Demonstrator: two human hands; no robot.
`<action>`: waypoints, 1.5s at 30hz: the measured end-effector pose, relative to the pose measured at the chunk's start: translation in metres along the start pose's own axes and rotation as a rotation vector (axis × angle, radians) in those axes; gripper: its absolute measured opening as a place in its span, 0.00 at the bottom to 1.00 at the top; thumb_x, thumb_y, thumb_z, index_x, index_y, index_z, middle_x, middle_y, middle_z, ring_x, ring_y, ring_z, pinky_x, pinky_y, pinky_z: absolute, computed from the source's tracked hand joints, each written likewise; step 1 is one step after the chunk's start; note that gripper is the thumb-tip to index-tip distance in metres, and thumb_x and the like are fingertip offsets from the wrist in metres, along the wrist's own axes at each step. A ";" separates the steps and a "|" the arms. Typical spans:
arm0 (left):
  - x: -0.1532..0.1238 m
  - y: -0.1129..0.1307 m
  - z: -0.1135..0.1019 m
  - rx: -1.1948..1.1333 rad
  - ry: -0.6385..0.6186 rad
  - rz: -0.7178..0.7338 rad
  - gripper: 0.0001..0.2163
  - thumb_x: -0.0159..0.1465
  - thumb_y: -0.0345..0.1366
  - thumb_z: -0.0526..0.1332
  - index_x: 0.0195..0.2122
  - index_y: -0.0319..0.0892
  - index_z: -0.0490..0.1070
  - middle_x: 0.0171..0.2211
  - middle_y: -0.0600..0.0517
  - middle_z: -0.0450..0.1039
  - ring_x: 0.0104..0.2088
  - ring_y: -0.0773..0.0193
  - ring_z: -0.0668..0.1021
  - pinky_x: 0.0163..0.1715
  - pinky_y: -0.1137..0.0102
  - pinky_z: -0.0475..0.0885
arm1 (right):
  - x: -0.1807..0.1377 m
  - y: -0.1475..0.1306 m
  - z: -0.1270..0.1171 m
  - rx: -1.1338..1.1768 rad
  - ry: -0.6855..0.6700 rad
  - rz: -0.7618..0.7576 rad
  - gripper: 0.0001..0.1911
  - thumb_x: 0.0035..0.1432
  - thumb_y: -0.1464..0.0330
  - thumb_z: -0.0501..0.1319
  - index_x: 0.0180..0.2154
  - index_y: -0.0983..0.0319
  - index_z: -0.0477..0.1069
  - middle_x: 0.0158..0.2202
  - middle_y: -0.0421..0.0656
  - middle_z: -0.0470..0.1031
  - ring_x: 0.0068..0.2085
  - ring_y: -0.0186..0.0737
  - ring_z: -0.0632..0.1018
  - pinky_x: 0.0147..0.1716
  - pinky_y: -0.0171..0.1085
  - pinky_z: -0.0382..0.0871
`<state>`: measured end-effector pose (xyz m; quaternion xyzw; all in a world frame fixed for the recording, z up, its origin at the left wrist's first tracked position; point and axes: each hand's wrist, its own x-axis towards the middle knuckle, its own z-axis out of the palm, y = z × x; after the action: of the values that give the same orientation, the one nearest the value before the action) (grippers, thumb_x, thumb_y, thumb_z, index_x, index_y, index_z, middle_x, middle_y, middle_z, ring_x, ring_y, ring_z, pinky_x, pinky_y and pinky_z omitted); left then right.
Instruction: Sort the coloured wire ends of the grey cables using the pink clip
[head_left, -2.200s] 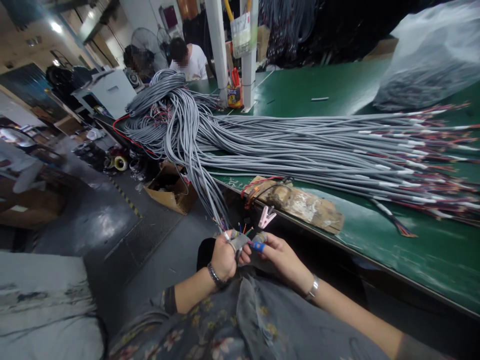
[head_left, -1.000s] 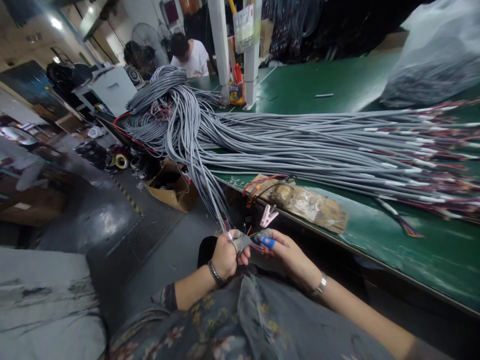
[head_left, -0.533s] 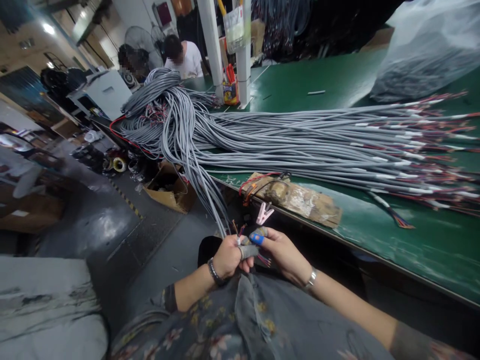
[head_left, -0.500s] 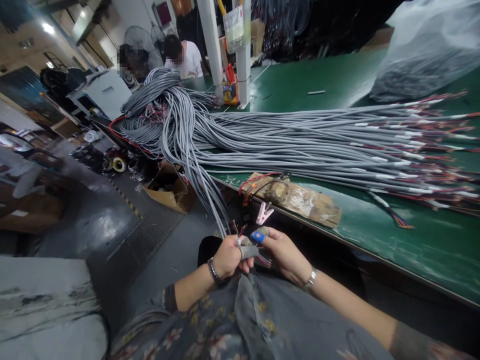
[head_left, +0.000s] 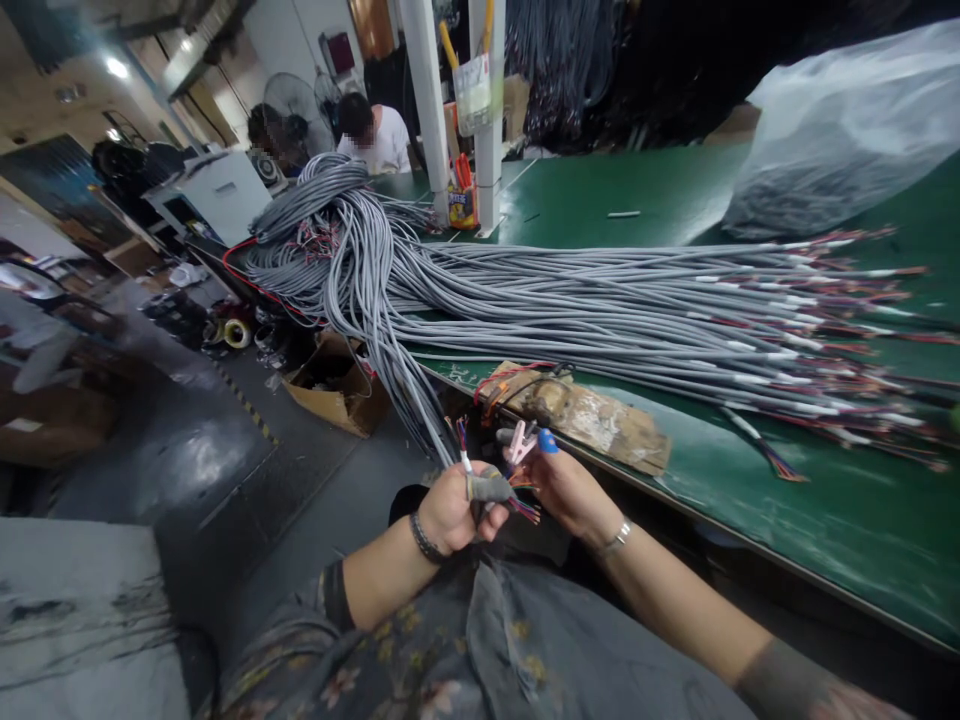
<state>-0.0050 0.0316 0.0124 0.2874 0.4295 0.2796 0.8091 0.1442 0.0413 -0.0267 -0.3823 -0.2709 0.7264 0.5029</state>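
My left hand (head_left: 450,508), wearing a grey thumb cot, is closed round the end of a grey cable (head_left: 420,405) whose coloured wires (head_left: 517,500) fan out to the right. My right hand (head_left: 562,485) is close beside it, with a blue cot on one raised fingertip, and its fingers pinch among those coloured wire ends. The cable hangs down from a large bundle of grey cables (head_left: 570,310) lying across the green table (head_left: 825,500).
A taped cardboard pad (head_left: 600,415) with a pink clip (head_left: 520,443) sits at the table edge. A clear plastic bag (head_left: 840,130) lies at the back right. A cardboard box (head_left: 334,385) stands on the floor. Two people sit at the far end by a white post (head_left: 427,90).
My right hand has risen a little and its blue-tipped finger now points upward. The coloured wires are spread wider between my hands. The view has tilted slightly.
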 end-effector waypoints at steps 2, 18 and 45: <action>0.003 0.001 0.001 -0.024 -0.003 -0.016 0.16 0.38 0.42 0.69 0.19 0.40 0.63 0.08 0.55 0.64 0.07 0.71 0.63 0.06 0.78 0.51 | 0.002 0.000 0.004 -0.024 -0.001 -0.050 0.27 0.47 0.43 0.61 0.29 0.60 0.74 0.26 0.42 0.74 0.27 0.37 0.71 0.29 0.37 0.67; 0.013 0.001 -0.006 -0.083 -0.064 -0.074 0.10 0.44 0.35 0.66 0.20 0.40 0.65 0.10 0.55 0.64 0.09 0.71 0.62 0.07 0.77 0.51 | 0.001 0.000 0.021 0.243 0.049 0.008 0.22 0.41 0.48 0.69 0.27 0.60 0.76 0.23 0.39 0.73 0.24 0.36 0.72 0.25 0.35 0.68; -0.001 -0.007 -0.001 0.058 0.100 0.088 0.18 0.39 0.46 0.69 0.19 0.40 0.63 0.09 0.56 0.64 0.07 0.73 0.61 0.07 0.77 0.49 | -0.008 -0.004 0.014 0.175 0.034 -0.060 0.19 0.41 0.52 0.71 0.28 0.61 0.76 0.24 0.38 0.74 0.24 0.30 0.69 0.24 0.30 0.66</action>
<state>-0.0046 0.0261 0.0071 0.3148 0.4644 0.3164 0.7649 0.1364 0.0350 -0.0141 -0.3407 -0.2091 0.7254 0.5603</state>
